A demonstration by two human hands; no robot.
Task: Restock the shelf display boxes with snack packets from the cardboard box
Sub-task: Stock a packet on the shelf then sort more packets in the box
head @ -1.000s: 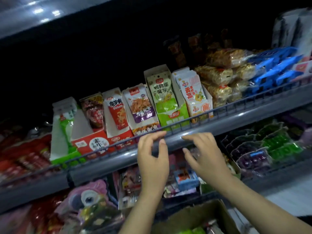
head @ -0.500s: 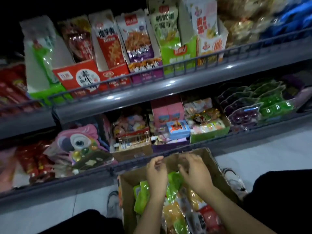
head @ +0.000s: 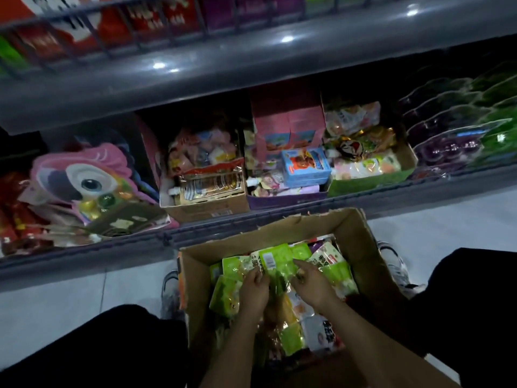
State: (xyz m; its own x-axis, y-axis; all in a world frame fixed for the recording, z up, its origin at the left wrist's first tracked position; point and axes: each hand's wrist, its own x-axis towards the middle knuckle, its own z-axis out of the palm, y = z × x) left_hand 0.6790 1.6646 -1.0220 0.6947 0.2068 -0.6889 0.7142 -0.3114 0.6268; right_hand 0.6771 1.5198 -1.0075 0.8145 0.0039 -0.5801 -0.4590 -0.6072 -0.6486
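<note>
An open cardboard box [head: 361,242] stands on the floor between my knees, filled with green and white snack packets [head: 275,260]. Both my hands are down inside it. My left hand [head: 253,289] has its fingers curled into the pile and pinches the edge of a green packet. My right hand [head: 310,284] grips the green packets from the other side. The shelf display boxes [head: 156,21] on the upper shelf show only as a blurred strip of red, purple and green fronts at the top edge.
The grey upper shelf edge [head: 251,60] runs across above. On the lower shelf sit a pink parrot-shaped pack [head: 84,180], a brown box of sweets [head: 207,211], a blue tin [head: 305,166], a green tray [head: 369,183] and purple jelly cups [head: 444,149]. My shoes [head: 397,264] flank the box.
My view dropped from the upper shelf to the box on the floor. Both hands came down from the shelf rail into the box and closed on the green packets.
</note>
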